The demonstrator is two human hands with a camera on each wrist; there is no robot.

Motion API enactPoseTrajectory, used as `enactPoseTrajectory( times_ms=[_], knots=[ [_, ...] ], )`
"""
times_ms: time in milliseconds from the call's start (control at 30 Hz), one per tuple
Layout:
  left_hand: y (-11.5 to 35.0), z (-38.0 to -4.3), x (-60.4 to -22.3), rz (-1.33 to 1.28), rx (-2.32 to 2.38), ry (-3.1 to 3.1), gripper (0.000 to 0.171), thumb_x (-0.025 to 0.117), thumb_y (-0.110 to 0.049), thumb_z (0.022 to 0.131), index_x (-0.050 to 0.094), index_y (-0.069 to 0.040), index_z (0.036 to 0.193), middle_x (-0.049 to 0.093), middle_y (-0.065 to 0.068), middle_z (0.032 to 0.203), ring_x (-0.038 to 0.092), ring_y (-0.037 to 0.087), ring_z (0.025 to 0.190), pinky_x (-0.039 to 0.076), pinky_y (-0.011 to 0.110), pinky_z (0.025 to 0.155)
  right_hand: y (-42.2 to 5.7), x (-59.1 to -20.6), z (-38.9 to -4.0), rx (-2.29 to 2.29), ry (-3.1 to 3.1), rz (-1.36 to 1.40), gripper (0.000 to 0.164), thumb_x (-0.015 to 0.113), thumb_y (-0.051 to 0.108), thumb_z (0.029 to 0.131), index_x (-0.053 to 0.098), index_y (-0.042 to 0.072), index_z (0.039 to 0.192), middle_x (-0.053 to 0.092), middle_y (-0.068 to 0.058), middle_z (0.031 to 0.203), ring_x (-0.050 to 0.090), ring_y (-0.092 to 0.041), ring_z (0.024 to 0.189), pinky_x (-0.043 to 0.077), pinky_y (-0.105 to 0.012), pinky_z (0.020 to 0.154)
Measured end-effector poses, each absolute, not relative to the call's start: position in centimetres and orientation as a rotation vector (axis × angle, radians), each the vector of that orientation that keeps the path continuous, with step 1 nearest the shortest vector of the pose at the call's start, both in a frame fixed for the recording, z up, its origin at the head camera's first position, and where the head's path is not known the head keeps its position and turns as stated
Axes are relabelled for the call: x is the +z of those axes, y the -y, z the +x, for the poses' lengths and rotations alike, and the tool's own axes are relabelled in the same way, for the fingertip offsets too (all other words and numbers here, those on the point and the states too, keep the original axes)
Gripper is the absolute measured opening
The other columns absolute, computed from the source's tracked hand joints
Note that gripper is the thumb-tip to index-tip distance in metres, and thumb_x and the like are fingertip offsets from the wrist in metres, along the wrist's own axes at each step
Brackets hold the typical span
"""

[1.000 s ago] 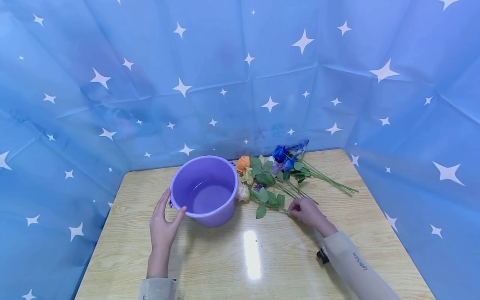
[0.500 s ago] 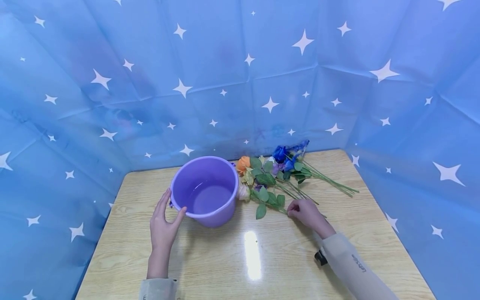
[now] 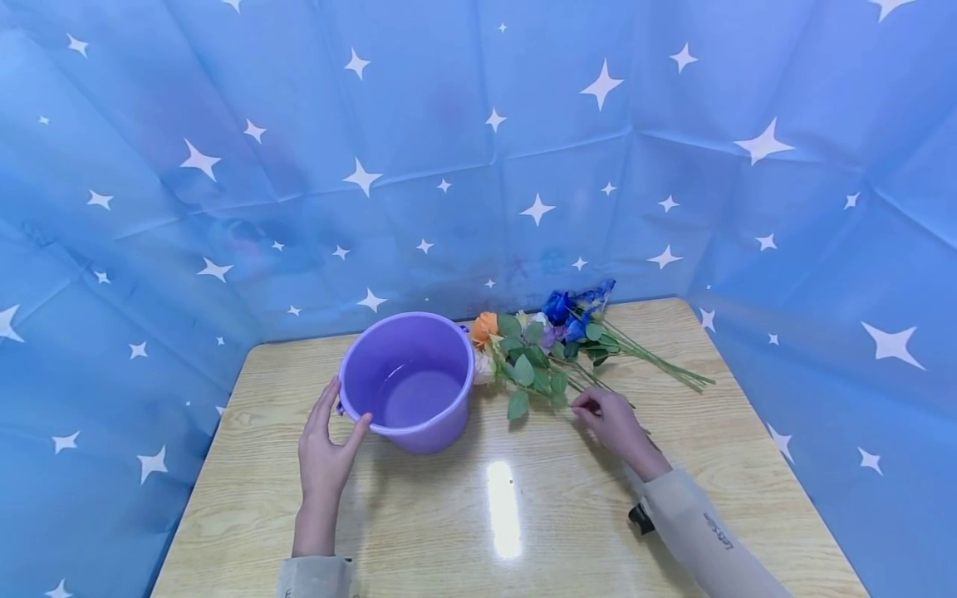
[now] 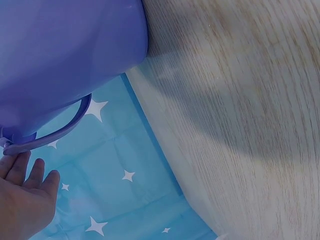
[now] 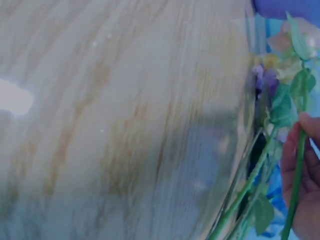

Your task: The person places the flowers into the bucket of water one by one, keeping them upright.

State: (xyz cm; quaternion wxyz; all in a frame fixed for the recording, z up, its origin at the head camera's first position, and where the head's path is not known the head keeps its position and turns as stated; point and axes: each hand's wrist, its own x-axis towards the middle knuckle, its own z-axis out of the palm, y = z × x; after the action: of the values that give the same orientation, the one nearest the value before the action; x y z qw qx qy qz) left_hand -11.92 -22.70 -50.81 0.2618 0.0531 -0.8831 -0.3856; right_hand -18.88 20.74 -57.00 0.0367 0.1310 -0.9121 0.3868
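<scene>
My left hand (image 3: 326, 448) rests at the near left of a purple bucket (image 3: 441, 428), fingers and thumb spread, the thumb tip at the rim. In the left wrist view the fingers (image 4: 36, 175) lie just under the bucket's handle (image 4: 62, 132). My right hand (image 3: 616, 428) pinches the green stem (image 5: 297, 175) of an artificial flower between thumb and fingers. This flower's pale pink head (image 3: 484, 368) is beside the bucket's right side, its leaves (image 3: 517, 404) tilted up from the table.
More artificial flowers lie behind it: an orange rose (image 3: 484, 325), blue flowers (image 3: 559, 307) and several stems (image 3: 661, 361) pointing right. The wooden table (image 3: 247, 498) is bordered by a blue star-printed cloth (image 3: 449, 108). A black strap piece (image 3: 640, 519) shows under the right sleeve.
My right hand has turned and lifted slightly, and the pinched flower's stem and leaves have risen with it. The left hand and bucket have stayed in place.
</scene>
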Motion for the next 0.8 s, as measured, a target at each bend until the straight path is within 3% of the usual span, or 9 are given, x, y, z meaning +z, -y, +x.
enactPoseTrajectory(
  times_ms=[200,367,800],
  knots=[
    [22.7,-11.9,-50.8,0.143,-1.041,2.392,0.072,0.081,-0.025,0.082,0.051,-0.015,0.147,0.052,0.007,0.151,0.047,0.033,0.140,0.037,0.055,0.119,-20.4,-56.1,-18.9,1.242,2.759,0.388,0.013,0.072,0.015,0.092,0.071,0.002,0.092,0.073,-0.003,0.087,0.067,-0.017,0.081,0.058,-0.023,0.067],
    [22.7,-11.9,-50.8,0.145,-1.041,2.392,0.072,0.081,-0.025,0.082,0.051,-0.015,0.146,0.052,0.006,0.151,0.047,0.033,0.140,0.037,0.055,0.119,-20.2,-55.6,-19.0,1.225,2.704,0.406,0.004,0.074,0.008,0.089,0.071,0.006,0.090,0.072,-0.002,0.085,0.067,-0.015,0.079,0.061,-0.027,0.072],
    [22.7,-11.8,-50.8,0.155,-1.039,2.400,0.073,0.081,-0.027,0.082,0.050,-0.016,0.147,0.051,0.006,0.151,0.046,0.033,0.141,0.036,0.055,0.120,-19.7,-54.2,-19.2,1.186,2.589,0.415,0.011,0.076,0.001,0.083,0.071,0.010,0.088,0.071,-0.002,0.081,0.064,-0.011,0.074,0.060,-0.026,0.069]
  ],
)
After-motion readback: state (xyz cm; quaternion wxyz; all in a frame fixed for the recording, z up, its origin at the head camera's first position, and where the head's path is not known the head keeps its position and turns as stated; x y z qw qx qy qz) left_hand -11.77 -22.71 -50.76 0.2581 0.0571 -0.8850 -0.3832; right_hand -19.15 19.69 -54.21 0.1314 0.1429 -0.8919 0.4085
